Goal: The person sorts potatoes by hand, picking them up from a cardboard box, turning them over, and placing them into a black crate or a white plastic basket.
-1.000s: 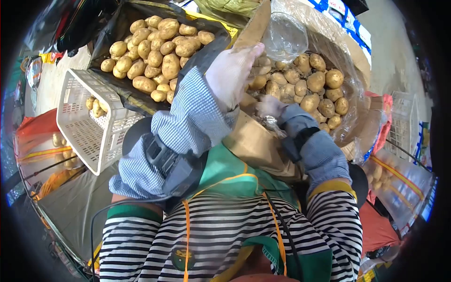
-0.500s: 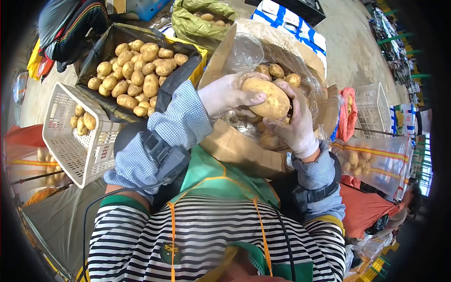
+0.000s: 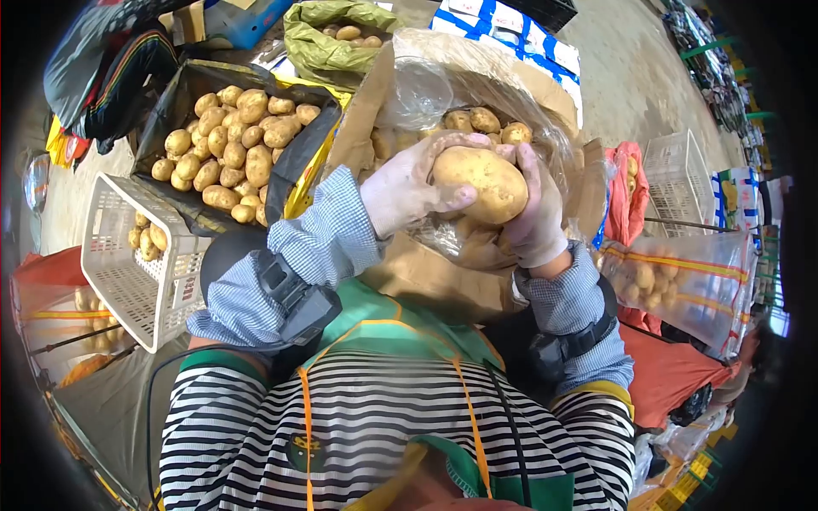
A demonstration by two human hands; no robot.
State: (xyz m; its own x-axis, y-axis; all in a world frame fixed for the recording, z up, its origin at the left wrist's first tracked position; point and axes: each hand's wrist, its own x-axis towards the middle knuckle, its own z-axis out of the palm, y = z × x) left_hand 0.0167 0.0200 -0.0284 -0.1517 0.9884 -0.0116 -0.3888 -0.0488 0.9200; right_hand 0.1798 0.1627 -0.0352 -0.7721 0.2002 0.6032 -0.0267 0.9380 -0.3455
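A large pale potato [image 3: 481,185] is held between both gloved hands above an open cardboard box [image 3: 426,271]. My left hand [image 3: 411,183] grips its left side, thumb across the front. Around its right side curl the fingers of my right hand [image 3: 537,204]. Below and behind the hands, smaller potatoes [image 3: 484,119] lie in the box, which is lined with clear plastic [image 3: 423,89]. The hands and the large potato hide part of the box's contents.
A black-lined crate [image 3: 294,183] full of potatoes is at the upper left, beside a white basket [image 3: 128,281] with several potatoes. A green sack [image 3: 319,55] stands behind. At the right are a clear bag [image 3: 707,285] and a white crate [image 3: 673,175]. A person [image 3: 128,77] is at the upper left.
The large potato has been turned, and my right hand's fingers have closed round its right side. The view has shifted slightly, moving the crate and box left in the frame.
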